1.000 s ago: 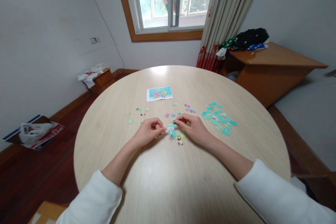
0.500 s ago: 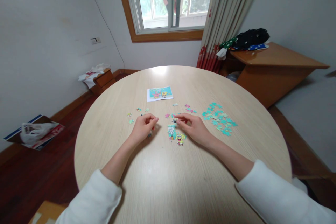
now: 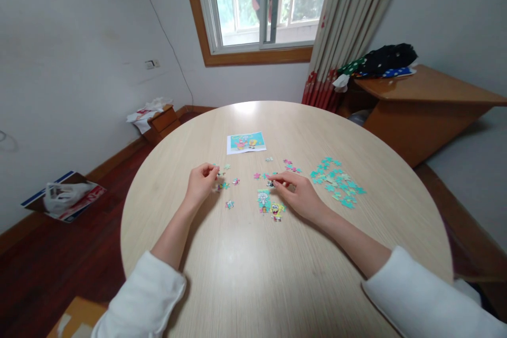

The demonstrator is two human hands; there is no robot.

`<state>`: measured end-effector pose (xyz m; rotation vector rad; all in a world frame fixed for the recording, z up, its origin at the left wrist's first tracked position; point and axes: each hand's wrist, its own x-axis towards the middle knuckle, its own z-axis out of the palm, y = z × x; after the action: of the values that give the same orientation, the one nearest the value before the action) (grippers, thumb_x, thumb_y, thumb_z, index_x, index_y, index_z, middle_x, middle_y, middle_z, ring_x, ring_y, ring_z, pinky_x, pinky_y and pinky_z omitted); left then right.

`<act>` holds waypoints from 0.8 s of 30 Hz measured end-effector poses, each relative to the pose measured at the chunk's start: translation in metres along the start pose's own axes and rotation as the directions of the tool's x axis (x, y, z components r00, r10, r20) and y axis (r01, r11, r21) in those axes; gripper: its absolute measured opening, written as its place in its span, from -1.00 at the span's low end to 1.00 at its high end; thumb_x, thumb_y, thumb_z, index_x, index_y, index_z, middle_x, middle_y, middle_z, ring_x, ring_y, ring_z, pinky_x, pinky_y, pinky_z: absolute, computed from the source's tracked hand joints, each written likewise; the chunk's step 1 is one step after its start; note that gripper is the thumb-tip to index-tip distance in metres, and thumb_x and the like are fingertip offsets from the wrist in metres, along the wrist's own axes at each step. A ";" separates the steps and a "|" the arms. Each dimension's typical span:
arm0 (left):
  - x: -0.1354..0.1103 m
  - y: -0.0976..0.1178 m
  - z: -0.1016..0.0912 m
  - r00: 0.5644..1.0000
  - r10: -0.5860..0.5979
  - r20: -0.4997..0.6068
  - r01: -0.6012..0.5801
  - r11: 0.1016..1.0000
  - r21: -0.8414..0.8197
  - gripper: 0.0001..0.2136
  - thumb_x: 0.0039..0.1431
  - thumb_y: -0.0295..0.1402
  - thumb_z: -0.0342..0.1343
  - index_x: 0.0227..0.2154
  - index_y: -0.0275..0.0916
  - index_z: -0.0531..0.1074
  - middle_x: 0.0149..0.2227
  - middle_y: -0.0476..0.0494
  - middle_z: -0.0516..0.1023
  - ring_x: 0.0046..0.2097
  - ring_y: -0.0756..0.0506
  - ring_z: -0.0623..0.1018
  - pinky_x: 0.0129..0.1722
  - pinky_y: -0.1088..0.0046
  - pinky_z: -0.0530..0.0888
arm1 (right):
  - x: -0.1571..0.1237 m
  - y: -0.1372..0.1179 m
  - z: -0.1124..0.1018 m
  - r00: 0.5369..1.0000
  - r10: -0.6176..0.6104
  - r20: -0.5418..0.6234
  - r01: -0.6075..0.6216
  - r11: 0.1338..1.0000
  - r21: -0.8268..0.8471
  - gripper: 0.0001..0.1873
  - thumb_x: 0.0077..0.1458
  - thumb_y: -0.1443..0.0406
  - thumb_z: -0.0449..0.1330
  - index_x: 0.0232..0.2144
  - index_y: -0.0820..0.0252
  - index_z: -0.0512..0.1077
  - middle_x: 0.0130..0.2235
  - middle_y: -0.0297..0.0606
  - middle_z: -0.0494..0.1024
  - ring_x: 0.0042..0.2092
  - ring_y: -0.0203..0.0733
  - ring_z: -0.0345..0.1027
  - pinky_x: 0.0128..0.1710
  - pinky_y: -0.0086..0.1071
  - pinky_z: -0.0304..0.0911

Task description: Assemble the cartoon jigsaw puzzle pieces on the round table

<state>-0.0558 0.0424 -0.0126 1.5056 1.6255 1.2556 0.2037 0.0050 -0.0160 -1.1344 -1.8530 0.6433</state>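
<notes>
My left hand (image 3: 201,184) is closed in a pinch above the left group of loose puzzle pieces; what its fingertips hold, if anything, is hidden. Just beside it lie several small pieces, among them a pink-and-white piece (image 3: 236,181) and a blue-and-pink piece (image 3: 229,204). My right hand (image 3: 298,191) pinches a dark-and-white puzzle piece (image 3: 271,184) between thumb and fingers. Below it sits a joined section (image 3: 263,200) showing a pale teal cartoon face. A yellow sponge character section (image 3: 277,212) lies against its lower right side.
A printed reference picture (image 3: 246,143) lies farther back on the round wooden table (image 3: 253,274). Many turquoise pieces (image 3: 336,182) are spread on the right. Pink pieces (image 3: 292,168) lie behind my right hand. A wooden desk (image 3: 431,87) bearing cloths stands at the back right.
My left hand has moved left and slightly back, uncovering pieces that were beneath it. My right hand stays over nearly the same spot with its piece. The whole view has shifted slightly.
</notes>
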 end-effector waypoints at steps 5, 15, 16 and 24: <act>0.001 -0.004 0.000 0.999 0.033 0.028 -0.032 0.999 -0.019 -0.78 -0.16 -0.21 0.16 -0.55 -0.29 0.44 -0.56 -0.05 0.47 -0.48 -0.01 0.41 -0.46 0.49 0.28 | 0.000 -0.001 0.001 1.000 0.014 -0.006 -0.014 1.000 0.022 -0.78 0.11 0.32 0.09 -0.27 0.23 0.52 -0.30 -0.17 0.60 -0.32 -0.24 0.41 -0.28 -0.34 0.32; -0.005 0.001 0.002 0.987 0.071 0.147 -0.074 0.997 0.015 -0.86 -0.13 -0.30 0.17 -0.55 -0.29 0.46 -0.55 -0.02 0.46 -0.50 0.01 0.38 -0.46 0.49 0.27 | 0.000 0.000 0.000 1.000 -0.015 -0.013 0.014 1.000 -0.020 -0.81 0.07 0.36 0.07 -0.37 0.18 0.51 -0.33 -0.21 0.59 -0.33 -0.24 0.41 -0.28 -0.34 0.31; -0.005 0.002 0.002 0.985 0.071 0.156 -0.076 0.997 0.020 -0.87 -0.13 -0.31 0.16 -0.55 -0.28 0.46 -0.55 -0.02 0.46 -0.50 0.01 0.38 -0.46 0.48 0.27 | 0.001 0.001 0.000 1.000 -0.015 -0.016 0.015 1.000 -0.027 -0.80 0.07 0.36 0.07 -0.37 0.18 0.51 -0.34 -0.21 0.59 -0.33 -0.24 0.41 -0.28 -0.34 0.31; -0.009 0.010 -0.009 0.931 0.035 0.363 -0.069 0.994 0.081 -0.81 -0.12 -0.25 0.20 -0.60 -0.29 0.44 -0.58 -0.03 0.42 -0.52 0.03 0.33 -0.50 0.50 0.20 | 0.004 0.005 -0.004 0.998 -0.022 -0.055 0.016 0.995 -0.099 -0.74 0.09 0.37 0.03 -0.32 0.19 0.53 -0.32 -0.19 0.60 -0.32 -0.22 0.40 -0.28 -0.32 0.30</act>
<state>-0.0579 0.0308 -0.0016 1.7292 1.4222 0.8719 0.2089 0.0109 -0.0161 -1.1850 -1.8622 0.5088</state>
